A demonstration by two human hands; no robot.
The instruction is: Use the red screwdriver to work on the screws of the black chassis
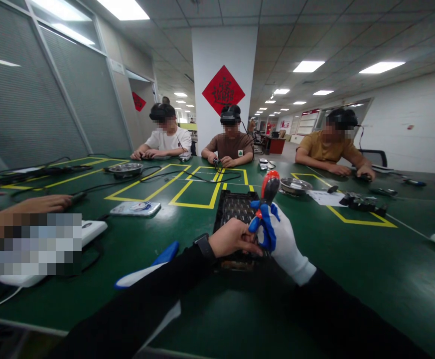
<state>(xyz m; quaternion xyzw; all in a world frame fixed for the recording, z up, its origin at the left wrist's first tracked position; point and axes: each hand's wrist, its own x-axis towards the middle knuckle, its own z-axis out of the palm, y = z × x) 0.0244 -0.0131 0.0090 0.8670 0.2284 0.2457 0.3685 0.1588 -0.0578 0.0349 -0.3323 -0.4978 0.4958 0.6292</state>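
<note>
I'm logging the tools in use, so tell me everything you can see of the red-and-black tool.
The tool has a thick, rounded handle, red and black, smooth like plastic or rubber. It stands nearly upright, top end up, leaning slightly, in the gloved right hand, whose fingers wrap its lower part. It is above the black tray. Its working end is hidden; whether the left hand touches it, I cannot tell.

2 hands (252, 239), 1 screwdriver (269, 188)

Black long sleeves (153, 299), a dark wristband (204, 246) and one white glove (285, 247) with blue fingers.
</note>
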